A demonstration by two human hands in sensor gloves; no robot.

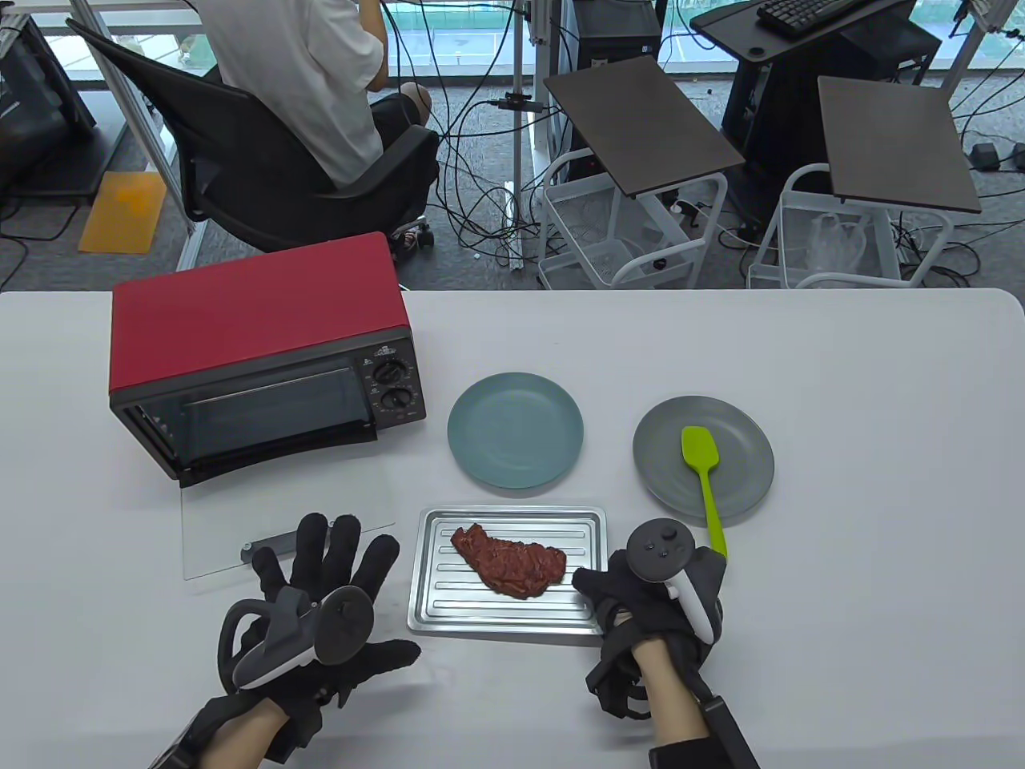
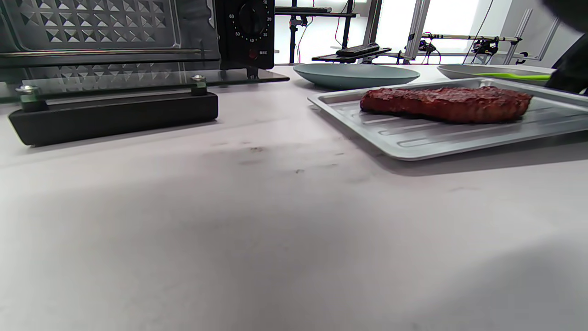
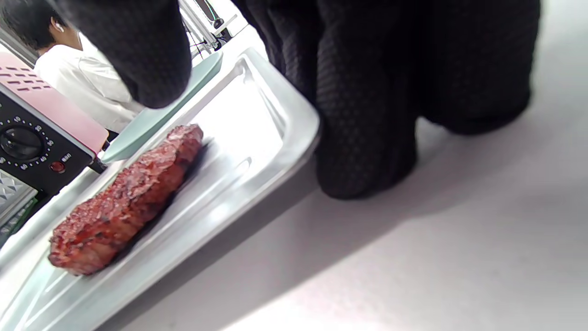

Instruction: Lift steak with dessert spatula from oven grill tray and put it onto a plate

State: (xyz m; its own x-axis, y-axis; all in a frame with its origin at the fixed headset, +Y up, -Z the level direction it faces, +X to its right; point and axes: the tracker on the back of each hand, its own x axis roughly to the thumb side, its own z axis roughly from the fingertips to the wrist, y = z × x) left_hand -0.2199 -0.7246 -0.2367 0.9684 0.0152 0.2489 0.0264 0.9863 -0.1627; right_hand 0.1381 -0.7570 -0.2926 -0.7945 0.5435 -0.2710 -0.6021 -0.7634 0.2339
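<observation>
The steak (image 1: 508,558) lies on the silver grill tray (image 1: 432,610), which rests flat on the table near the front. My right hand (image 1: 617,589) is at the tray's right rim: its thumb (image 3: 147,69) hovers above the rim, and its fingers (image 3: 363,151) stand on the table just outside it, with a clear gap between them. A green dessert spatula (image 1: 703,473) lies on the grey plate (image 1: 741,432), just beyond that hand. The teal plate (image 1: 515,430) behind the tray holds nothing. My left hand (image 1: 336,561) lies flat with fingers spread, left of the tray.
A red toaster oven (image 1: 256,320) stands at the back left, its glass door (image 1: 240,521) folded down onto the table in front of my left fingers. Beyond the table a person sits in a chair, among carts and cables.
</observation>
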